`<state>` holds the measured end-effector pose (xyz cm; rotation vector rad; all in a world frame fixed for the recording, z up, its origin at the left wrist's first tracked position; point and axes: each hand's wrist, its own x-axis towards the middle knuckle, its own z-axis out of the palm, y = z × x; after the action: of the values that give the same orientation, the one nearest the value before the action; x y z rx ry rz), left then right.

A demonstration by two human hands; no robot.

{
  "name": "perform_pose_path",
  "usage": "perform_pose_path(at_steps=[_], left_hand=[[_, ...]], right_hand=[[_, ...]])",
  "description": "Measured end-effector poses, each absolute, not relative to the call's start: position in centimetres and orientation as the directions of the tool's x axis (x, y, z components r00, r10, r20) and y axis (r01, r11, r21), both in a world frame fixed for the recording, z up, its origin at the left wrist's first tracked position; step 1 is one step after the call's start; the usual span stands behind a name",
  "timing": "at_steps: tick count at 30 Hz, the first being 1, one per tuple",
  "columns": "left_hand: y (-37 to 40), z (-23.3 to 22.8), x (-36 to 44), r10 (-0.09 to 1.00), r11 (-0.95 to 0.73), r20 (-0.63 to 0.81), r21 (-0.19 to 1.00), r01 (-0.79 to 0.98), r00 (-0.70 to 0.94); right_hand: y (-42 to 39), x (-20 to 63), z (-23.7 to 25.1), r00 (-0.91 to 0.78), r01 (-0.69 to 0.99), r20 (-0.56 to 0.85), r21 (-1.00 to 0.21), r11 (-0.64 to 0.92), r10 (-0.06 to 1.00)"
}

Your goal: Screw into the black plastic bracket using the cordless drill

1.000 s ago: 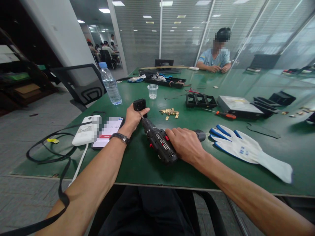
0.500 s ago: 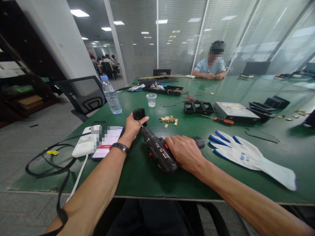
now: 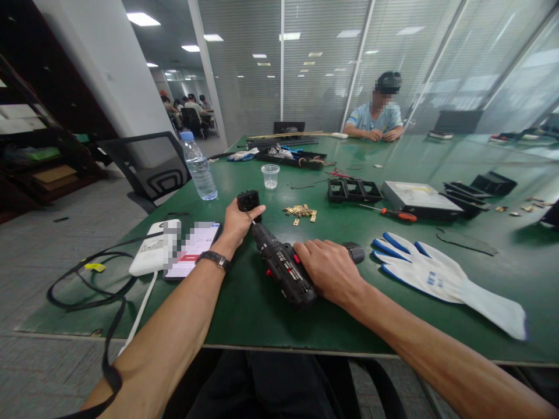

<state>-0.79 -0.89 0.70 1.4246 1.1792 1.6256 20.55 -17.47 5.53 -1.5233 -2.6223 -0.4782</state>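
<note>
My left hand [image 3: 236, 224] grips a small black plastic block [image 3: 248, 201] and holds it upright on the green table [image 3: 271, 314]. My right hand [image 3: 328, 269] is wrapped around the handle of a black cordless drill [image 3: 282, 265] that lies on its side. The drill's bit points up and to the left, and its tip meets the block at my left thumb. A watch sits on my left wrist.
A phone [image 3: 192, 249] and a white power bank [image 3: 152, 247] lie left of my arm, with black cables hanging off the edge. Brass bits [image 3: 300, 211], a plastic cup [image 3: 270, 176], a water bottle [image 3: 200, 167], black frames [image 3: 353, 190], a screwdriver [image 3: 393, 213] and a white-blue glove [image 3: 437, 273] surround them. Another person sits at the far end.
Both hands, the drill and the block stay where they were. Only my head has shifted a little, so the scene sits slightly lower in the view.
</note>
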Motion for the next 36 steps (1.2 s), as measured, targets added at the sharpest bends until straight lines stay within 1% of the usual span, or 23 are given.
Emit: perform_pose_path(at_steps=[26,36], left_hand=[[-0.74,0.46,-0.82,0.908,-0.376,0.382,0.924,0.07,-0.174],[-0.84,0.52,-0.77,0.908,-0.373,0.38,0.925,0.069,-0.179]], right_hand=[[-17.3,20.72,5.1,-0.518,0.853,0.24,0.219,0.474,0.821],[-17.36,20.74,5.15,-0.519,0.851,0.227,0.222,0.475,0.824]])
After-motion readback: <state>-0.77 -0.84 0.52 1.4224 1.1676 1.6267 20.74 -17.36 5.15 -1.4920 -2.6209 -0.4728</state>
